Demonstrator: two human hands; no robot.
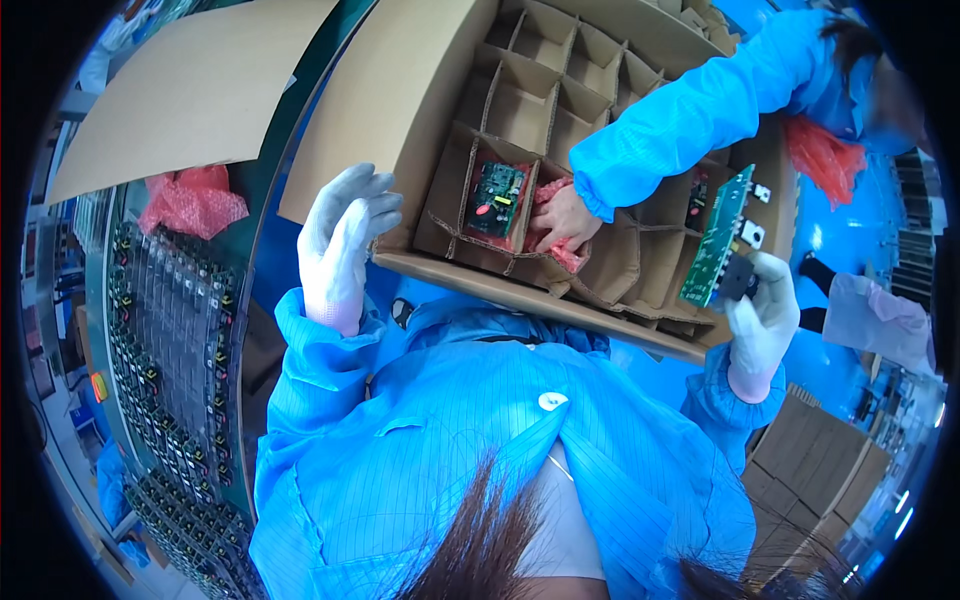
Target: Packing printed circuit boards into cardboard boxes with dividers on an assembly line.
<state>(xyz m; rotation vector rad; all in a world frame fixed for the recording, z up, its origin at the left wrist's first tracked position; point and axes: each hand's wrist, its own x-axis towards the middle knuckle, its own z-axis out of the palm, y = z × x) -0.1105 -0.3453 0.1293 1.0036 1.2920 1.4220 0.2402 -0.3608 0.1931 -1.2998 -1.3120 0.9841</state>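
One green circuit board (716, 238) clamped upright in gloved right hand (762, 318) over brown divided cardboard box (520, 105), another board (495, 198) already slotted, most cells unfilled; gloved left hand (345, 245) open, flat against box edge.

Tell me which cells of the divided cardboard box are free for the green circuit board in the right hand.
The upper rows of the brown cardboard box look bare, above the cell holding a green circuit board. It is crowded beside that cell: a co-worker's bare hand presses pink wrap there. The white-gloved right hand holds its green board over the right cells; the gloved left hand is at the box's near-left edge.
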